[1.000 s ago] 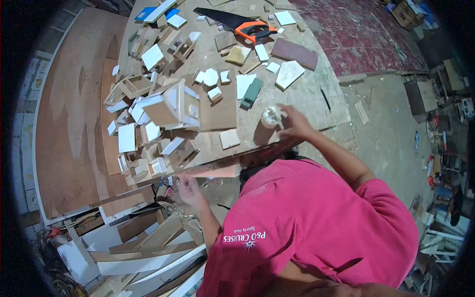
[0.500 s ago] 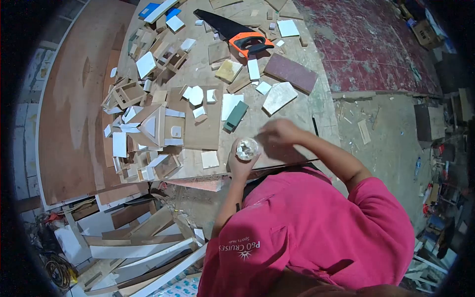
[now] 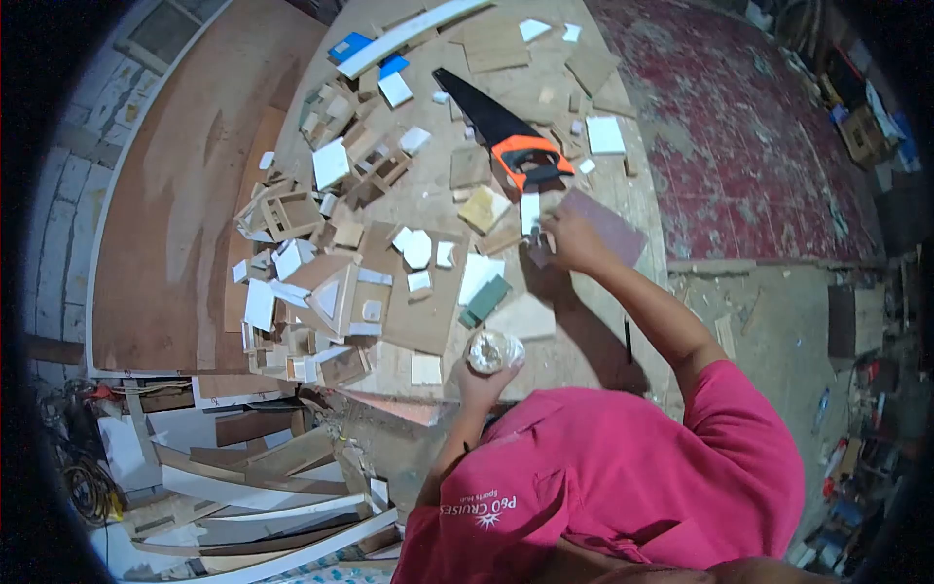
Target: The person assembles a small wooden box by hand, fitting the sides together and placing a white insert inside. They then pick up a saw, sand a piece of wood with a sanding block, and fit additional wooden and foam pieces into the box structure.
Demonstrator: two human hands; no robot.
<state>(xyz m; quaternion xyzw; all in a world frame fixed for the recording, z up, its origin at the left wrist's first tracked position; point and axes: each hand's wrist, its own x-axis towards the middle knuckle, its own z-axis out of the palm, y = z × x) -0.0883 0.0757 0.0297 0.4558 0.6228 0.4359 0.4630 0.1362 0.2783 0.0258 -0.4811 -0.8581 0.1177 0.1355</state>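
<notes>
My left hand (image 3: 484, 384) is wrapped round a clear container (image 3: 493, 351) with whitish contents, near the table's front edge. Further up the table, my right hand (image 3: 569, 237) has its fingers bent down at the left side of a purplish-brown block (image 3: 613, 226); whatever its fingertips pinch is too small to make out. Just above that hand lie a white strip (image 3: 529, 209) and a saw (image 3: 525, 156) with an orange and black handle. A green block (image 3: 484, 301) rests beyond the container, beside a white piece (image 3: 479, 274).
Small wooden frames (image 3: 291, 214) and a house-like wooden model (image 3: 336, 297) crowd the table's left side. A dark pencil-like stick (image 3: 628, 341) lies near the right edge. Long boards (image 3: 282, 521) are stacked on the floor at lower left.
My right hand has moved forward from beside the container to the purplish-brown block. My left hand still holds the container. The view has tilted, so the table sits lower in the frame.
</notes>
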